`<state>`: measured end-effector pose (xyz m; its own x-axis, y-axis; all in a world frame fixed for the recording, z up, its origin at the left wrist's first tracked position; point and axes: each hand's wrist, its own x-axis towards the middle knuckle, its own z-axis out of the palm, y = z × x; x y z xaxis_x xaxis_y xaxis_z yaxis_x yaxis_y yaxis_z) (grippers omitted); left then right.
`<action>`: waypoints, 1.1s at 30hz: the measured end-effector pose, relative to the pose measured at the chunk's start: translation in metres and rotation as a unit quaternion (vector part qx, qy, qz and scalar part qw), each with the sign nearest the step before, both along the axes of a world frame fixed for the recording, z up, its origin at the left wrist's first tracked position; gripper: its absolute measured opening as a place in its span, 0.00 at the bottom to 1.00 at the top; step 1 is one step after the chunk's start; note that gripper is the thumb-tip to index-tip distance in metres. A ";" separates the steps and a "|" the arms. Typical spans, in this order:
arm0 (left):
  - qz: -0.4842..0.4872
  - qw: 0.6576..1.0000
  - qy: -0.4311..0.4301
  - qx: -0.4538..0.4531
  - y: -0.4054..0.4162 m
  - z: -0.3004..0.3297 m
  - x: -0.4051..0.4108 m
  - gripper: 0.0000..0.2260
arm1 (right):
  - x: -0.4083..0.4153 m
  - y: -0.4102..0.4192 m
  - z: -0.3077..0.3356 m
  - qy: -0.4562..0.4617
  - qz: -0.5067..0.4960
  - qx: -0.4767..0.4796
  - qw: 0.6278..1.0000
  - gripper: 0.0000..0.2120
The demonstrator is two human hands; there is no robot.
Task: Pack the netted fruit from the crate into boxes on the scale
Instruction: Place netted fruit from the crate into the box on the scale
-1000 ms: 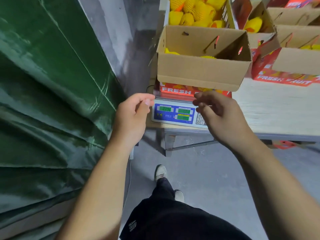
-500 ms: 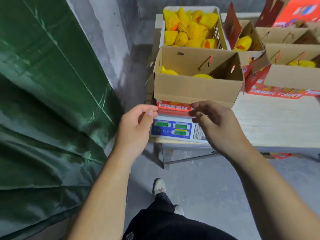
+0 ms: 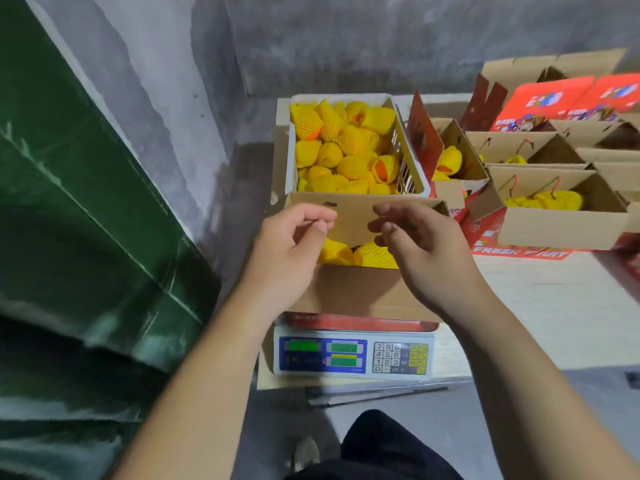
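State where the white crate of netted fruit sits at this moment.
In the head view the white crate sits at the table's far left end, directly behind the open cardboard box on the scale, with other boxes to its right.

White crate point(image 3: 414, 174) at the table's point(image 3: 554, 306) far left corner, heaped w/ yellow-netted fruit point(image 3: 346, 143); open cardboard box point(image 3: 356, 292) just in front sits on the scale point(image 3: 353, 355) at the near left edge, few netted fruit inside.

This is looking like a fruit packing room: a scale point(image 3: 353, 355) is sitting at 6 o'clock, a crate point(image 3: 412, 174) of netted fruit point(image 3: 346, 147) at 12, boxes point(image 3: 561, 226) at 3.
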<state>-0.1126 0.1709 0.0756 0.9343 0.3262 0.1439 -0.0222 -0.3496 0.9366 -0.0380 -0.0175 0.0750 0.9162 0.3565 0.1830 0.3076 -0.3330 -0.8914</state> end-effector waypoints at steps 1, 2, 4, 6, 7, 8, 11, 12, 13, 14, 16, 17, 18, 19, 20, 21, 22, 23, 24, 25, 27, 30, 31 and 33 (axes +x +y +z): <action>-0.003 1.000 0.000 -0.001 0.000 0.002 0.014 0.11 | 0.014 0.001 0.002 -0.001 -0.003 -0.003 1.000 0.13; -0.006 1.000 0.000 -0.003 0.001 0.003 0.029 0.11 | 0.030 0.003 0.004 -0.006 -0.008 -0.007 1.000 0.12; -0.017 1.000 -0.003 0.003 0.004 0.006 0.064 0.11 | 0.066 0.010 0.008 -0.027 -0.014 -0.030 0.999 0.13; -0.028 0.999 0.008 0.034 0.011 0.006 0.109 0.10 | 0.109 0.022 0.010 -0.043 -0.002 -0.090 0.995 0.13; -0.031 0.998 0.024 0.058 0.014 0.003 0.134 0.10 | 0.133 0.029 0.007 -0.045 0.009 -0.146 0.988 0.15; -0.035 0.995 0.043 0.086 0.017 -0.001 0.160 0.10 | 0.157 0.035 0.003 -0.040 0.023 -0.212 0.976 0.17; -0.040 0.977 0.117 0.171 0.026 -0.021 0.235 0.10 | 0.225 0.056 -0.015 0.013 0.070 -0.365 0.928 0.24; -0.037 0.970 0.145 0.194 0.028 -0.031 0.255 0.10 | 0.245 0.061 -0.023 0.024 0.080 -0.389 0.917 0.25; -0.037 0.960 0.171 0.217 0.031 -0.041 0.272 0.11 | 0.263 0.065 -0.031 0.027 0.087 -0.407 0.909 0.24; -0.039 0.949 0.196 0.243 0.034 -0.051 0.286 0.12 | 0.280 0.069 -0.040 0.025 0.095 -0.425 0.900 0.23; -0.053 0.922 0.246 0.295 0.038 -0.070 0.308 0.14 | 0.308 0.075 -0.059 0.017 0.116 -0.463 0.878 0.22; -0.064 0.904 0.272 0.323 0.039 -0.076 0.318 0.15 | 0.320 0.076 -0.069 0.017 0.125 -0.485 0.865 0.23; -0.080 0.883 0.301 0.352 0.041 -0.081 0.328 0.17 | 0.331 0.077 -0.079 0.018 0.131 -0.508 0.851 0.24; -0.098 0.859 0.333 0.377 0.043 -0.084 0.337 0.18 | 0.341 0.077 -0.089 0.015 0.135 -0.531 0.837 0.26; -0.118 0.832 0.369 0.396 0.044 -0.087 0.344 0.21 | 0.352 0.076 -0.098 0.004 0.137 -0.554 0.821 0.28; -0.140 0.805 0.408 0.407 0.046 -0.090 0.351 0.23 | 0.360 0.075 -0.107 -0.018 0.140 -0.577 0.804 0.31; -0.161 0.779 0.441 0.416 0.046 -0.092 0.356 0.25 | 0.368 0.073 -0.116 -0.052 0.143 -0.597 0.788 0.32; -0.176 0.754 0.467 0.427 0.045 -0.095 0.360 0.26 | 0.373 0.073 -0.125 -0.085 0.144 -0.611 0.774 0.31; -0.178 0.734 0.481 0.445 0.044 -0.099 0.362 0.26 | 0.377 0.074 -0.133 -0.110 0.139 -0.620 0.765 0.29; -0.169 0.718 0.485 0.469 0.042 -0.104 0.363 0.26 | 0.379 0.076 -0.140 -0.126 0.128 -0.627 0.758 0.26; -0.144 0.704 0.485 0.498 0.039 -0.114 0.364 0.29 | 0.381 0.082 -0.151 -0.141 0.107 -0.653 0.736 0.24; -0.130 0.714 0.495 0.478 0.044 -0.125 0.369 0.33 | 0.387 0.085 -0.164 -0.129 0.119 -0.676 0.715 0.30; -0.126 0.720 0.493 0.471 0.046 -0.126 0.371 0.34 | 0.390 0.086 -0.166 -0.126 0.128 -0.668 0.722 0.33; -0.098 0.732 0.487 0.467 0.049 -0.127 0.372 0.33 | 0.396 0.087 -0.166 -0.127 0.139 -0.637 0.747 0.39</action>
<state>0.2593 0.2200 -0.0519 0.7583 0.3556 -0.5464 0.3604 -0.9271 -0.1033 0.3581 0.0698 -0.0913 0.7681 0.5594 -0.3116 0.6278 -0.7538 0.1941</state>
